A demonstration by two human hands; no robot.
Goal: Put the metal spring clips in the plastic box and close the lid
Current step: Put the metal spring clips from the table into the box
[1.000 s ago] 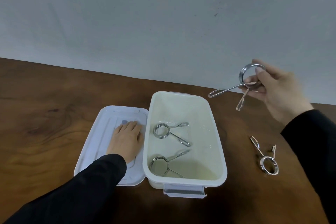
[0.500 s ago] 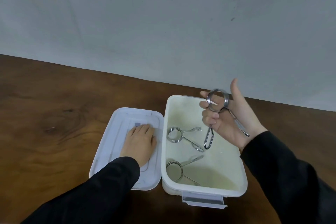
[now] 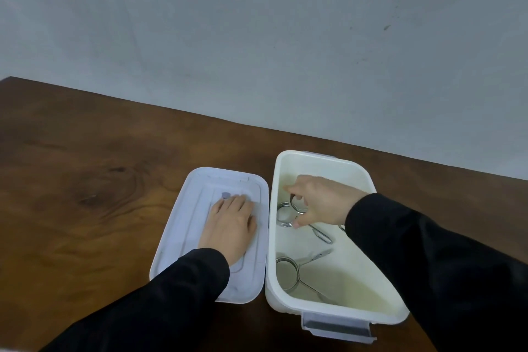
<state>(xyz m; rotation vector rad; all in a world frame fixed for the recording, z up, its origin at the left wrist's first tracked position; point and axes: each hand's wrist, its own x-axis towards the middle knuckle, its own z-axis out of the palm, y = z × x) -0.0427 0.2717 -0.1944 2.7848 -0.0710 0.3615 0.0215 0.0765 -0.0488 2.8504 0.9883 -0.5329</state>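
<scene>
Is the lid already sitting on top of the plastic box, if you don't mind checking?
No, the lid lies flat on the table beside the open plastic box, under the left hand.

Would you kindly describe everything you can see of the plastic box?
The plastic box is a white, rounded rectangular tub, cream inside, lid off, upright on the brown table beside its lid. A greyish latch flap hangs at its near end, another shows at the far rim. Spring clips lie inside, and the right hand reaches in, fingers on one.
</scene>
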